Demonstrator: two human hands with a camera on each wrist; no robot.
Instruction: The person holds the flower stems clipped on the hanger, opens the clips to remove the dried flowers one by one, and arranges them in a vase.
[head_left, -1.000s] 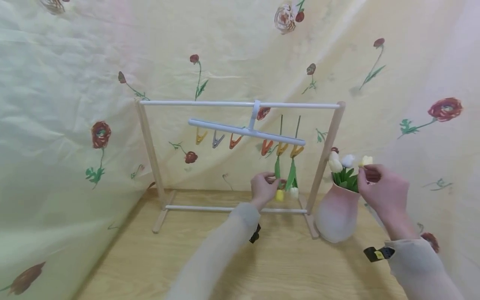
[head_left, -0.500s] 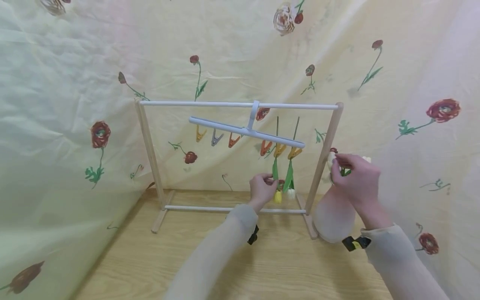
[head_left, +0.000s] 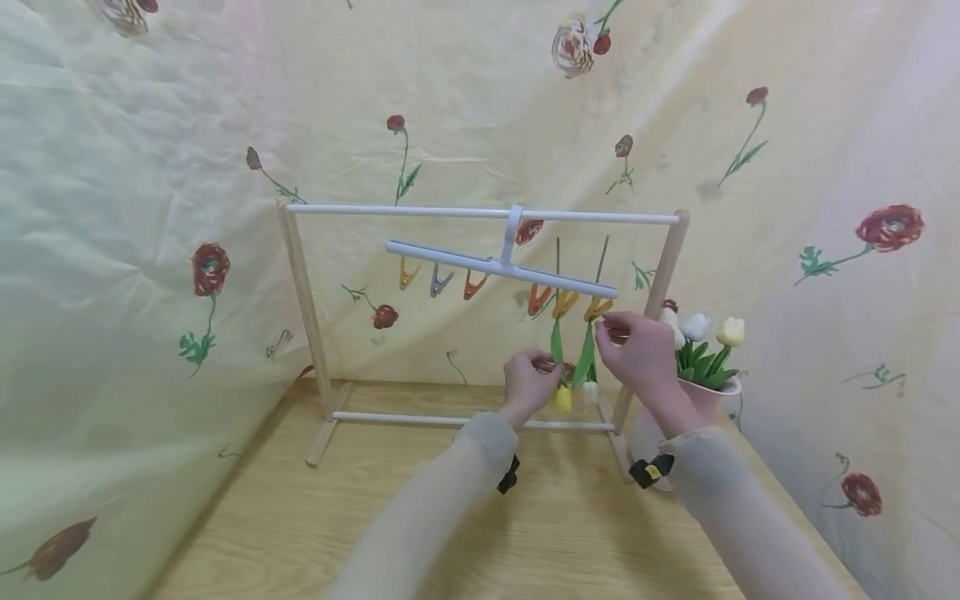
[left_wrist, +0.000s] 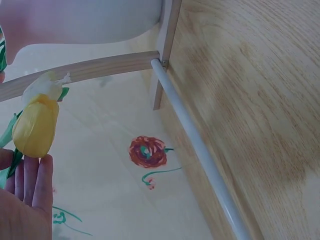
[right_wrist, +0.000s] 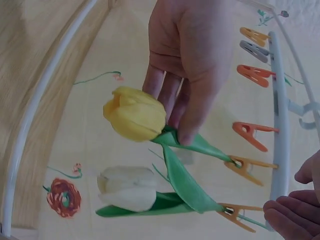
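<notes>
My left hand [head_left: 528, 379] pinches the stem and leaf of a yellow tulip [right_wrist: 135, 115] just behind its bloom. The tulip hangs head down, its stem held in an orange-yellow clothespin [right_wrist: 245, 170]. Beside it a white tulip [right_wrist: 129, 187] hangs the same way from the endmost orange-yellow clothespin [head_left: 597, 308]. Close to that end clothespin is my right hand [head_left: 641, 350]; in the right wrist view its thumb and fingers stand apart with nothing visible between them. Both clothespins are on a tilted light-blue hanger [head_left: 450, 257], which also bears several other clothespins.
The hanger hooks over the top bar [head_left: 375, 210] of a wooden rack [head_left: 303, 292]. Right of the rack, partly behind my right arm, stands a pink-and-white vase [head_left: 708, 398] with several pale tulips [head_left: 730, 332]. Flower-printed cloth [head_left: 150, 208] surrounds the wooden table [head_left: 262, 508].
My right hand has moved left from the vase tulips to the end clothespin, uncovering the flowers. My left hand stays at the yellow tulip, with little visible movement.
</notes>
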